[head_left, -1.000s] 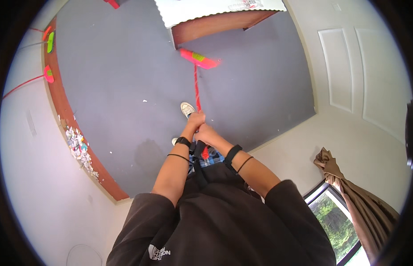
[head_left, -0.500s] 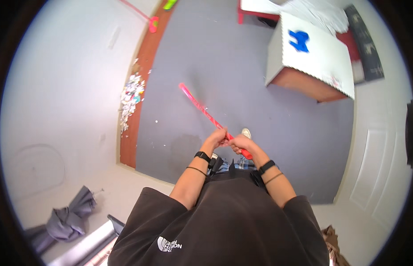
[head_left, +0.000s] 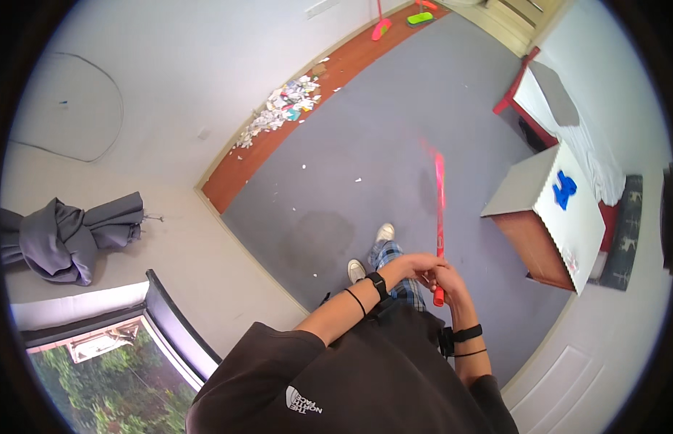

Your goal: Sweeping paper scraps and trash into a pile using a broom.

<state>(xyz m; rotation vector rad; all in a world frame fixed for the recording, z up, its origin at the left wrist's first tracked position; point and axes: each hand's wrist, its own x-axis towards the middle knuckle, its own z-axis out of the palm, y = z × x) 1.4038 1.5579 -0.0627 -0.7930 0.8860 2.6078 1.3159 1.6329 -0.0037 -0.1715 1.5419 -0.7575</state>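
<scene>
I hold a long pinkish-red stick (head_left: 440, 210) with both hands near its lower end. My left hand (head_left: 422, 267) is closed around it, and my right hand (head_left: 450, 281) is wrapped beside the left, the two touching. A short red butt end sticks out below my hands. The stick points away from me over the grey floor (head_left: 336, 188), and its far tip is smeared by motion. Whether the tip touches the floor, I cannot tell. My shoes (head_left: 385, 232) stand just left of it.
White scraps (head_left: 286, 105) are heaped on the brown strip along the left wall. A pink broom (head_left: 380, 29) and a green broom head (head_left: 419, 19) are farther off. To the right stands a white-topped box-like table (head_left: 578, 224) bearing a blue item (head_left: 564, 189). A window (head_left: 116, 369) is lower left.
The stick has swung from pointing far left to pointing nearly straight ahead, and my hands have moved right in the view. My view has turned, bringing in the window and brooms.
</scene>
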